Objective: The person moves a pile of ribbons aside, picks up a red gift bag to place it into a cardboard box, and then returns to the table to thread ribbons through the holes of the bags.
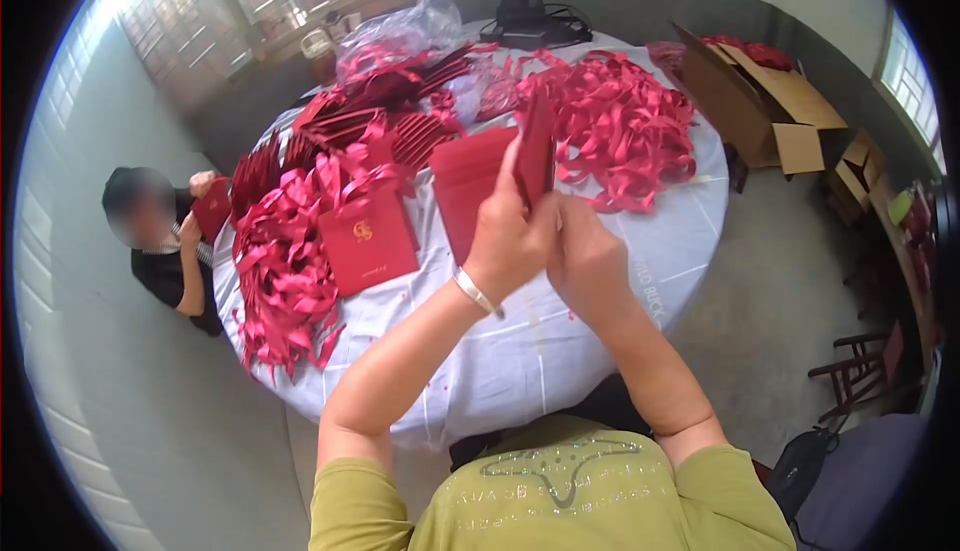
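Observation:
My left hand (508, 236) is closed on a dark red folder (538, 146), held upright and seen nearly edge-on above the table. My right hand (588, 259) presses against its lower edge, fingers closed; what they pinch is hidden. Behind my left hand another red folder (468, 181) lies on the white cloth. To the left, a red folder with a gold emblem (368, 249) rests beside a heap of pink ribbons (285, 271). A second pile of pink ribbons (625, 131) spreads out at the right.
Stacked red folders (340, 126) and a clear plastic bag (400, 36) are at the back of the round table (480, 381). A black bag (535, 26) sits behind. At the left a person (165, 271) holds a red folder. Cardboard boxes (770, 101) stand right.

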A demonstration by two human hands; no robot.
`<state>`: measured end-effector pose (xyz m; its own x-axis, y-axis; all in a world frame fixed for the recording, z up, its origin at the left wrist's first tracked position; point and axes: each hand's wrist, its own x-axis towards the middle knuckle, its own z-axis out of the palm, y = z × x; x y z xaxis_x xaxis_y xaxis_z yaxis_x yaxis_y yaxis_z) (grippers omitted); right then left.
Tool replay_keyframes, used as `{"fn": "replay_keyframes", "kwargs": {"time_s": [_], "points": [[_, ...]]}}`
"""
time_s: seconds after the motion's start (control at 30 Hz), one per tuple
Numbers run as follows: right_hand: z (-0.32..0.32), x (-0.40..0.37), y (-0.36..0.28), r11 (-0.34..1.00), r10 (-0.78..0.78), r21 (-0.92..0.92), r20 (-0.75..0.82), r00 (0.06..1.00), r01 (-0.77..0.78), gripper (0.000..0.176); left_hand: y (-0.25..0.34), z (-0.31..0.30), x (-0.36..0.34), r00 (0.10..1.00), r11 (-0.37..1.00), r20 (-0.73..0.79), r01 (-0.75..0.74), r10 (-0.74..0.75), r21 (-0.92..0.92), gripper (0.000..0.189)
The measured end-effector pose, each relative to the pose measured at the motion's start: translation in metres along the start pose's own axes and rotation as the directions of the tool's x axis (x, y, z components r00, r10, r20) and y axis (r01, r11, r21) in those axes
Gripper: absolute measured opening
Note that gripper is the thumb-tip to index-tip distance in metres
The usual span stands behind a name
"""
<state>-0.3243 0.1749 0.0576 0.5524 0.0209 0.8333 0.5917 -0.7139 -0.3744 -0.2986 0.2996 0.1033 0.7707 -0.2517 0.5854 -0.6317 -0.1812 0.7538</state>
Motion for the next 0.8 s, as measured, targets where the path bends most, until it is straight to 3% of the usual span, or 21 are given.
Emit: {"fn": "replay_keyframes", "kwargs": {"time_s": [0.03, 0.07, 0.13, 0.17, 0.23, 0.33, 0.37, 0.43, 0.47, 0.53, 0.6, 0.67, 0.7, 0.73, 0.77, 0.8], "points": [[0.002, -0.002, -0.003, 0.997, 0.053, 0.063, -0.018, 0.998, -0.052, 0.039, -0.007, -0.006, -0.003, 0.997, 1.0, -0.069, 0.027, -0.027, 0.0, 0.059], [-0.001, -0.004, -0.007, 0.991, 0.004, 0.135, -0.026, 1.0, 0.0, 0.039, -0.016, -0.007, -0.003, 0.99, 0.957, -0.137, -0.007, -0.035, -0.291, 0.043], [-0.012, -0.012, -0.01, 0.968, -0.072, 0.237, -0.031, 0.997, 0.078, 0.039, -0.005, -0.034, -0.025, 0.923, 0.855, -0.17, 0.236, -0.347, -0.462, 0.036], [-0.015, -0.018, -0.005, 0.956, -0.026, 0.291, -0.012, 1.0, 0.028, 0.039, -0.004, -0.049, -0.037, 0.877, 0.797, -0.167, 0.309, -0.45, -0.52, 0.034], [-0.02, -0.027, 0.011, 0.914, 0.096, 0.392, 0.036, 0.995, -0.102, 0.042, -0.017, -0.074, -0.056, 0.918, 0.62, -0.057, 0.217, -0.392, -0.754, 0.035], [-0.019, -0.026, 0.038, 0.733, 0.323, 0.563, 0.206, 0.924, -0.382, 0.054, -0.027, -0.095, -0.08, 0.87, 0.575, 0.029, 0.349, -0.492, -0.74, 0.035], [-0.019, -0.029, 0.04, 0.736, 0.32, 0.562, 0.204, 0.925, -0.378, 0.054, -0.029, -0.094, -0.086, 0.859, 0.547, 0.045, 0.365, -0.51, -0.753, 0.035], [-0.014, -0.031, 0.036, 0.547, 0.28, 0.668, 0.422, 0.862, -0.504, 0.065, -0.032, -0.087, -0.097, 0.859, 0.569, 0.055, 0.384, -0.509, -0.728, 0.036], [-0.017, -0.032, 0.025, 0.551, 0.241, 0.646, 0.484, 0.842, -0.529, 0.071, -0.035, -0.082, -0.101, 0.843, 0.563, 0.05, 0.4, -0.535, -0.723, 0.04], [-0.012, -0.037, 0.004, 0.533, 0.169, 0.729, 0.405, 0.898, -0.429, 0.069, -0.03, -0.072, -0.108, 0.853, 0.613, 0.15, 0.471, -0.5, -0.635, 0.04], [-0.014, -0.043, -0.004, 0.589, 0.174, 0.67, 0.441, 0.881, -0.452, 0.062, -0.024, -0.074, -0.11, 0.852, 0.648, 0.19, 0.499, -0.487, -0.576, 0.04], [-0.011, -0.049, 0.001, 0.533, 0.244, 0.682, 0.442, 0.863, -0.5, 0.048, -0.032, -0.083, -0.103, 0.938, 0.85, 0.133, 0.345, -0.319, -0.397, 0.039], [-0.009, -0.052, 0.004, 0.468, 0.309, 0.716, 0.417, 0.855, -0.518, 0.038, -0.059, -0.102, -0.1, 0.974, 0.973, 0.001, 0.225, -0.225, 0.045, 0.041], [-0.01, -0.053, 0.007, 0.468, 0.311, 0.715, 0.417, 0.854, -0.519, 0.038, -0.053, -0.12, -0.091, 0.958, 0.915, -0.097, 0.288, -0.271, 0.283, 0.044], [-0.011, -0.053, 0.01, 0.462, 0.366, 0.705, 0.4, 0.84, -0.538, 0.036, -0.063, -0.133, -0.081, 0.955, 0.864, -0.276, 0.227, -0.108, 0.448, 0.051], [-0.011, -0.053, 0.015, 0.455, 0.423, 0.693, 0.384, 0.821, -0.559, 0.034, -0.07, -0.15, -0.078, 0.91, 0.713, -0.371, 0.386, -0.187, 0.586, 0.068]]}}
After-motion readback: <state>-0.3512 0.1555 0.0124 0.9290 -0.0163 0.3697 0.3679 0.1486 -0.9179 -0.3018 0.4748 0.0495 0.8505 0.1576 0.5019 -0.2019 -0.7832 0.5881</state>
